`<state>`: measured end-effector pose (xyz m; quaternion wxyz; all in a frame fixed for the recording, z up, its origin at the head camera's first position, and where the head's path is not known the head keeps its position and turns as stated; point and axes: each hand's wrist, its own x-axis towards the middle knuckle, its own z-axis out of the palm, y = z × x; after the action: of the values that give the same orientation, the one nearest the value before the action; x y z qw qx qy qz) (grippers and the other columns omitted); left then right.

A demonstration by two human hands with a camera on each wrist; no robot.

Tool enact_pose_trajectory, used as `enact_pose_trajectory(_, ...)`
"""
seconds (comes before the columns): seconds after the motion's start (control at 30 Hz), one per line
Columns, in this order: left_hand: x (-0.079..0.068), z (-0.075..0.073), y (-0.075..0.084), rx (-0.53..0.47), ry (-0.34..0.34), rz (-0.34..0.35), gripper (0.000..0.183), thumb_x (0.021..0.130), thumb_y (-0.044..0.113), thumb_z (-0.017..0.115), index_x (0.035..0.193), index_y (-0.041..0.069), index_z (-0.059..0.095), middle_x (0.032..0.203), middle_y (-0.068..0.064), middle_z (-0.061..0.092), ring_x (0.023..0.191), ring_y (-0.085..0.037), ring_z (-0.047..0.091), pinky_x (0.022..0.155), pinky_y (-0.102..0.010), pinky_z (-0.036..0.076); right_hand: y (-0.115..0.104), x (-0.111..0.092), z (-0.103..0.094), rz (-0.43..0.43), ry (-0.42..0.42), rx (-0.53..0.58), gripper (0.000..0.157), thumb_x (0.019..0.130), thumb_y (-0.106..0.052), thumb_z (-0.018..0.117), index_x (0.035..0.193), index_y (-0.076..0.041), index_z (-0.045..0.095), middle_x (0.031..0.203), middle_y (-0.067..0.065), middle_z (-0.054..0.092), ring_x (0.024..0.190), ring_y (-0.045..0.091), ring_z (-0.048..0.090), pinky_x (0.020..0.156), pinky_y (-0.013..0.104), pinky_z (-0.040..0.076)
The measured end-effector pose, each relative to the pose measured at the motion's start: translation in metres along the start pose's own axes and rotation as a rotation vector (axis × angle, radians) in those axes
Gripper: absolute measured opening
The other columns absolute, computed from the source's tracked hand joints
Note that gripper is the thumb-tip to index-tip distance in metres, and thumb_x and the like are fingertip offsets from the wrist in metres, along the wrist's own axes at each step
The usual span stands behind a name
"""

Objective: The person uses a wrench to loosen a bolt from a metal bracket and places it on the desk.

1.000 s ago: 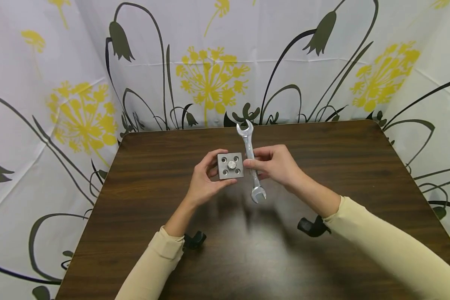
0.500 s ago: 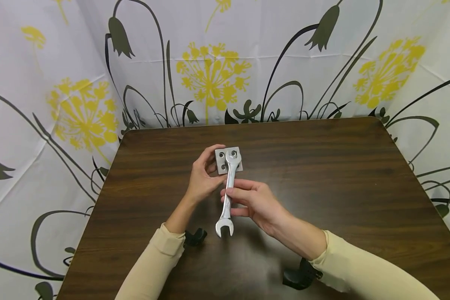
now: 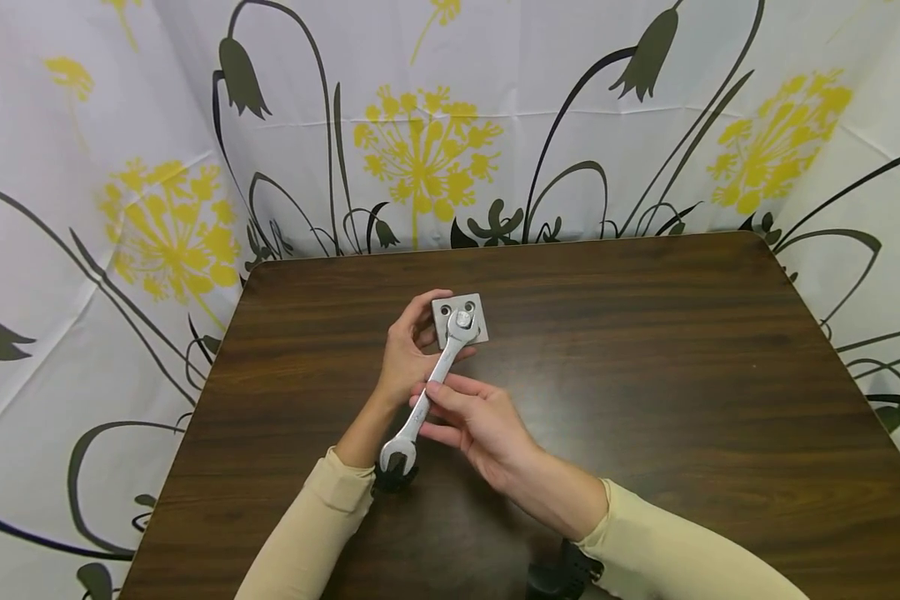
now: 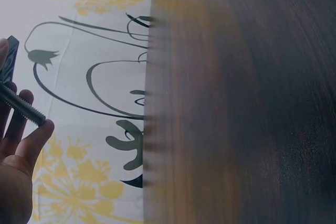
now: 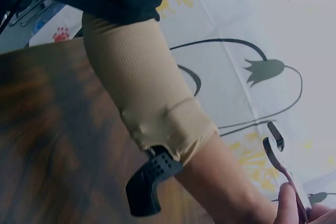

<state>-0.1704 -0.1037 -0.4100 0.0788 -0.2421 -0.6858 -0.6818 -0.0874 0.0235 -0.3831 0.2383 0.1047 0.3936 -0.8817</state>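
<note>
My left hand [image 3: 405, 354] grips a square metal plate [image 3: 480, 327] by its edges, with its holed face turned up toward the head camera. A bolt [image 3: 463, 318] stands at the plate's middle, and its threaded shank [image 4: 26, 109] sticks out behind, as the left wrist view shows. My right hand [image 3: 483, 425] pinches an open-end wrench [image 3: 441, 367] near mid-shaft. The wrench's upper end sits around the bolt head, while its lower end [image 5: 277, 142] points down and left toward the left wrist. The wrench covers the plate's lower holes.
Both hands are above a dark wood-grain table [image 3: 645, 350]. A white curtain [image 3: 555, 50] with yellow and grey flowers hangs behind its far edge. Black wrist mounts [image 3: 558, 575] sit on the forearms over beige sleeves [image 3: 667, 533].
My right hand has brought the wrench from beside the plate onto the bolt head. Its free lower end has since swung left. The left hand has kept its grip on the plate, shifting only slightly.
</note>
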Motion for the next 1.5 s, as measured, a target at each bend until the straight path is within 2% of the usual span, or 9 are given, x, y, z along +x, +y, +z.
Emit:
enact_pose_trajectory(0.13,0.000,0.002,0.002,-0.009,0.011,-0.015,0.074,0.065,-0.022,0.080,0.131,-0.006,0.050,0.111,-0.020,0.064,0.096,-0.022,0.066,0.081,-0.029,0.056,0.005,0.003,0.006,-0.009,0.005,0.033,0.033,0.095,0.000,0.061,0.125,0.012,0.057,0.095,0.011,0.072,0.091,0.017,0.069,0.080,0.037,0.057)
enact_pose_trajectory(0.3,0.000,0.004,0.002,0.029,0.011,0.000,0.072,0.067,-0.019,0.080,0.131,-0.003,0.051,0.113,-0.019,0.064,0.098,-0.025,0.066,0.081,-0.033,0.056,0.006,0.007,0.010,-0.010,0.019,0.057,0.032,0.096,-0.003,0.062,0.125,0.010,0.058,0.098,0.011,0.072,0.089,0.017,0.069,0.080,0.037,0.057)
enact_pose_trajectory(0.47,-0.001,0.006,0.001,0.057,0.018,0.003,0.070,0.069,-0.017,0.080,0.131,-0.002,0.051,0.115,-0.017,0.064,0.099,-0.026,0.066,0.080,-0.032,0.057,0.004,0.011,0.011,-0.023,0.028,0.043,0.031,0.096,-0.004,0.062,0.123,0.010,0.060,0.098,0.011,0.072,0.085,0.016,0.069,0.079,0.035,0.057)
enact_pose_trajectory(0.73,-0.002,0.003,-0.002,0.034,0.018,-0.005,0.072,0.068,-0.016,0.082,0.131,0.001,0.052,0.114,-0.017,0.064,0.098,-0.026,0.065,0.080,-0.032,0.056,0.002,0.011,0.007,-0.018,0.041,-0.033,0.029,0.095,-0.007,0.064,0.120,0.008,0.062,0.093,0.007,0.072,0.081,0.014,0.068,0.077,0.038,0.058)
enact_pose_trajectory(1.03,0.000,-0.001,0.001,0.010,-0.001,0.019,0.074,0.066,-0.020,0.081,0.131,-0.008,0.049,0.114,-0.021,0.063,0.099,-0.025,0.065,0.081,-0.032,0.056,-0.004,0.011,-0.018,-0.053,-0.017,-0.297,0.031,0.097,-0.013,0.063,0.120,0.007,0.063,0.093,0.011,0.072,0.084,0.019,0.070,0.073,0.041,0.058)
enact_pose_trajectory(1.33,0.003,0.000,0.004,0.041,-0.014,0.053,0.068,0.067,-0.023,0.075,0.129,-0.008,0.051,0.116,-0.023,0.061,0.104,-0.023,0.063,0.082,-0.033,0.056,-0.019,0.012,-0.047,-0.119,-0.031,-0.626,0.029,0.102,-0.020,0.055,0.116,0.003,0.065,0.085,0.009,0.068,0.075,0.018,0.069,0.058,0.030,0.056)
enact_pose_trajectory(1.5,0.002,-0.001,0.004,0.065,-0.018,0.054,0.069,0.067,-0.022,0.078,0.129,-0.009,0.050,0.117,-0.023,0.060,0.103,-0.022,0.062,0.081,-0.031,0.056,-0.031,0.013,-0.059,-0.133,-0.059,-0.737,0.028,0.104,-0.023,0.051,0.113,0.001,0.063,0.083,0.014,0.063,0.068,0.020,0.068,0.057,0.038,0.057)
